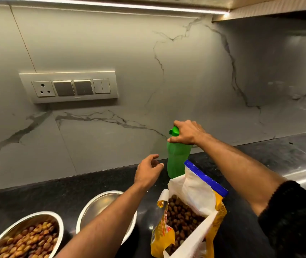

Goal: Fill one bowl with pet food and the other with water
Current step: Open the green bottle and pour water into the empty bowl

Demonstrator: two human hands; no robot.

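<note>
A green water bottle [177,159] stands upright at the back of the black counter [70,190]. My right hand [187,133] grips its green cap and neck from above. My left hand [148,170] hovers just left of the bottle, fingers apart, holding nothing. At the bottom left, a steel bowl [59,223] holds brown pet food. A second steel bowl [100,203] sits beside it under my left forearm; its visible part looks bare. An open yellow pet food bag [191,218] stands in front of the bottle, full of kibble.
A grey marble backsplash rises behind the counter, with a switch panel [70,87] on it at the left. A steel surface [302,164] lies to the right. An overhead cabinet with a light strip runs along the top.
</note>
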